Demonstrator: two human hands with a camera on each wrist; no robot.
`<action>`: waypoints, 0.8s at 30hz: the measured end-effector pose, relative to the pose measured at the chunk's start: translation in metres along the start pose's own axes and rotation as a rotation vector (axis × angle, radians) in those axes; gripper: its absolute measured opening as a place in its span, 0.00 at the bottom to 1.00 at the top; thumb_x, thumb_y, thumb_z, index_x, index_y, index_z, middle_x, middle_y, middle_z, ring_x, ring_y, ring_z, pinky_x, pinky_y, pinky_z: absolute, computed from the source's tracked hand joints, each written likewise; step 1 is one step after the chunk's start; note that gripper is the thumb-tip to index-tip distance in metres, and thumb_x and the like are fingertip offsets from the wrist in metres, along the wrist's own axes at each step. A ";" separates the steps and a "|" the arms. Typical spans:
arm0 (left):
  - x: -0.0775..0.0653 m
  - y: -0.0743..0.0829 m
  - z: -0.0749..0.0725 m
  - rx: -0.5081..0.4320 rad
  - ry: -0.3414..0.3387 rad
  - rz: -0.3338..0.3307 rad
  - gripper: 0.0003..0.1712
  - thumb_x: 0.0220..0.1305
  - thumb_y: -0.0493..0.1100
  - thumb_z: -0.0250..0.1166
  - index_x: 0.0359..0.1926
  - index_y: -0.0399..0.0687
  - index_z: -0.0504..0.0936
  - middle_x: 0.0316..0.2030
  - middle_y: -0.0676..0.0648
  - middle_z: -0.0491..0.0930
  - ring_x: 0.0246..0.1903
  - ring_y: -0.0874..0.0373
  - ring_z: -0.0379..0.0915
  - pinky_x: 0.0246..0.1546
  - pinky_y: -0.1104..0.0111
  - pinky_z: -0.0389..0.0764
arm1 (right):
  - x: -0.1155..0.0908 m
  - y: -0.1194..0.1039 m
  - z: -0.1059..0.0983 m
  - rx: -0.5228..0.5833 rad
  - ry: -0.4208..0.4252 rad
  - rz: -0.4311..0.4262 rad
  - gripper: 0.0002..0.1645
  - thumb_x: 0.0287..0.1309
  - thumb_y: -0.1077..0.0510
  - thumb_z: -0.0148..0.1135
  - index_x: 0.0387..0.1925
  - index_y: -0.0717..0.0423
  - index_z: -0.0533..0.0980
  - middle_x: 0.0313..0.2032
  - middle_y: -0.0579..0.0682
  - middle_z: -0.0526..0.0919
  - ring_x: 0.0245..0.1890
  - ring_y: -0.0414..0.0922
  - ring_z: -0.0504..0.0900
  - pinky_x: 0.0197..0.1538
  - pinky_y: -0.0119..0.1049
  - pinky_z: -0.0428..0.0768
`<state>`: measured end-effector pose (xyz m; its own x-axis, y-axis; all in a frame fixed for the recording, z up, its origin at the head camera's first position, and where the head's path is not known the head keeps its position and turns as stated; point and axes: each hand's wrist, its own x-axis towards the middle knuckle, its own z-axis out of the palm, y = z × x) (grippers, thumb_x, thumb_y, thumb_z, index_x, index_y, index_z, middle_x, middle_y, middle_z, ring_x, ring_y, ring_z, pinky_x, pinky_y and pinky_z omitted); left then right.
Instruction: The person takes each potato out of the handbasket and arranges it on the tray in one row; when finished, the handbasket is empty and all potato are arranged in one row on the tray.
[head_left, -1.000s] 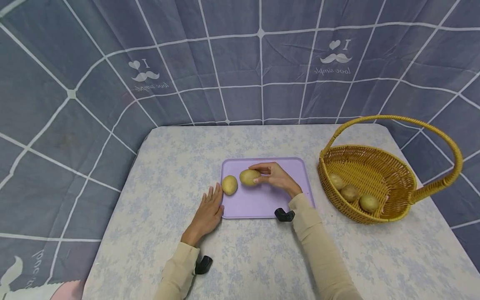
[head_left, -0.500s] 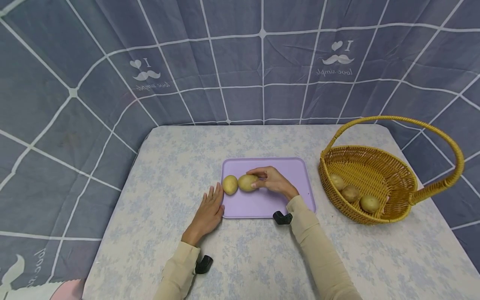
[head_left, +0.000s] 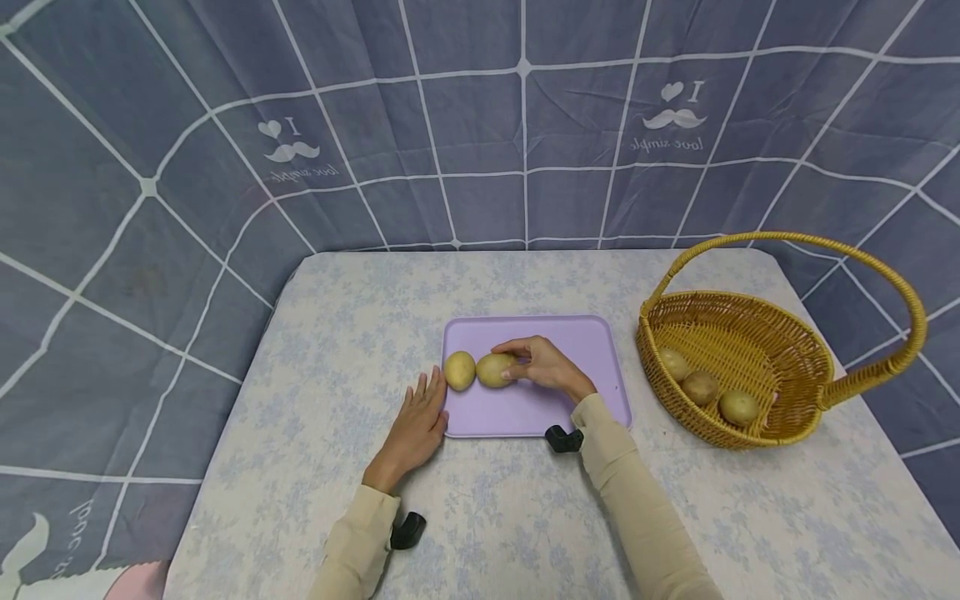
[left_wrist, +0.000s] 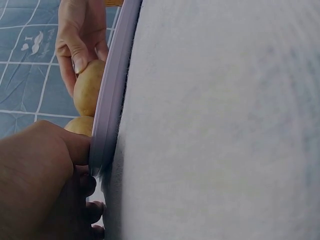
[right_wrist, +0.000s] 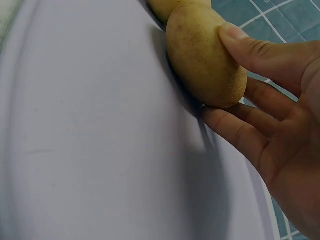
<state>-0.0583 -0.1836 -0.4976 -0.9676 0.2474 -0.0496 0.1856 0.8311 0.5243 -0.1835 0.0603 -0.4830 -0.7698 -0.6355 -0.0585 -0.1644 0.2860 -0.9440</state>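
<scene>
On the purple tray [head_left: 540,411], two yellowish potatoes stand side by side near the left rim. The right hand [head_left: 547,363] pinches the right-hand potato [head_left: 492,371] between thumb and fingers; in the right wrist view this potato [right_wrist: 202,57] rests on the tray against its neighbour. The left-hand potato [head_left: 459,371] lies close to the left fingertips. With its fingers extended, the left hand [head_left: 415,422] rests at the tray's left edge. In the left wrist view the left hand [left_wrist: 37,172] touches the tray's rim and partly hides the nearer potato [left_wrist: 80,125].
A yellow wicker basket [head_left: 813,354] with a tall arched handle stands right of the tray, holding several potatoes [head_left: 701,387]. A pale floral cloth [head_left: 495,517] covers the table. A blue-grey curtain [head_left: 480,125] with white lines hangs behind and beside it.
The right hand has lowered its potato and brought it slightly left, beside the other one. Over the last half second it has barely moved. The left hand stays in place.
</scene>
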 end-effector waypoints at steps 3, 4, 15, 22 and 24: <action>0.000 0.000 0.000 -0.002 -0.003 -0.002 0.35 0.74 0.42 0.45 0.74 0.38 0.41 0.75 0.42 0.39 0.74 0.45 0.31 0.72 0.50 0.35 | -0.001 -0.002 0.001 -0.007 0.004 0.007 0.26 0.55 0.68 0.65 0.57 0.67 0.75 0.57 0.62 0.77 0.60 0.58 0.73 0.65 0.50 0.68; 0.000 0.000 0.000 -0.005 -0.003 -0.003 0.35 0.74 0.42 0.45 0.74 0.38 0.41 0.75 0.42 0.39 0.74 0.46 0.30 0.72 0.51 0.35 | -0.001 -0.002 0.001 -0.015 0.006 0.013 0.26 0.55 0.67 0.65 0.57 0.66 0.75 0.57 0.61 0.78 0.60 0.57 0.73 0.65 0.50 0.68; 0.000 0.000 -0.001 -0.007 -0.002 -0.003 0.35 0.74 0.42 0.45 0.74 0.38 0.41 0.75 0.42 0.40 0.74 0.45 0.31 0.72 0.50 0.35 | 0.000 -0.005 0.003 -0.112 0.016 0.017 0.25 0.57 0.65 0.64 0.58 0.62 0.75 0.57 0.58 0.78 0.59 0.53 0.74 0.61 0.45 0.73; 0.000 -0.001 0.000 0.006 0.003 0.000 0.35 0.74 0.42 0.46 0.74 0.38 0.42 0.75 0.42 0.39 0.74 0.45 0.31 0.72 0.50 0.35 | -0.003 -0.007 -0.003 -0.069 0.017 -0.010 0.27 0.59 0.64 0.63 0.60 0.64 0.73 0.59 0.59 0.76 0.61 0.54 0.72 0.62 0.46 0.72; 0.000 -0.001 0.000 0.002 0.004 0.002 0.35 0.74 0.42 0.46 0.74 0.37 0.42 0.75 0.41 0.40 0.74 0.45 0.31 0.72 0.50 0.35 | -0.008 -0.008 -0.009 -0.030 0.031 -0.018 0.27 0.59 0.63 0.63 0.60 0.66 0.72 0.60 0.61 0.74 0.61 0.57 0.71 0.63 0.48 0.71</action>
<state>-0.0585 -0.1845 -0.4978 -0.9679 0.2472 -0.0451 0.1881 0.8316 0.5225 -0.1819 0.0693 -0.4717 -0.7855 -0.6182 -0.0306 -0.1967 0.2961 -0.9347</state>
